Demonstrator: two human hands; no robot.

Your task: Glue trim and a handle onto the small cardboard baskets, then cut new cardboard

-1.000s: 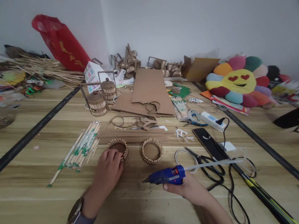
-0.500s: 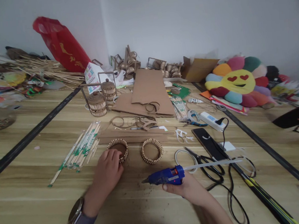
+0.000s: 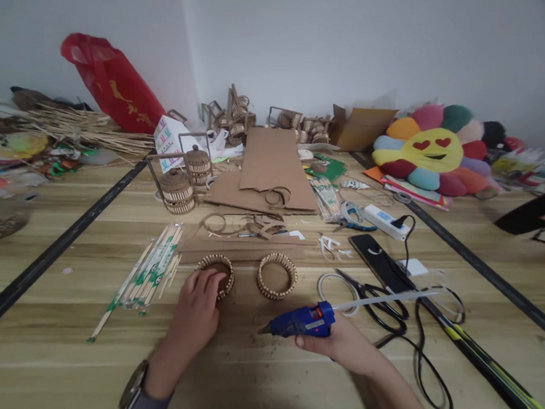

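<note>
My left hand is curled over the near left rim of a small round stick-walled basket, with a fingertip showing inside it. The hand covers part of that basket's wall. To its right on the table stands a second round stick-walled basket, which nothing touches. Wrapped round the handle of a blue glue gun is my right hand. The gun's nozzle points left above the tabletop, a small red light glows on its body, and a long clear glue stick sticks out behind.
Black scissors, a roll of tape, a phone and a looping black cord lie at right. Bundled sticks lie at left. Behind are cardboard sheets, lidded baskets with handles and a power strip.
My left hand has shifted slightly left, its fingers a little further apart on the basket's rim. The glue gun in my right hand has barely moved.
</note>
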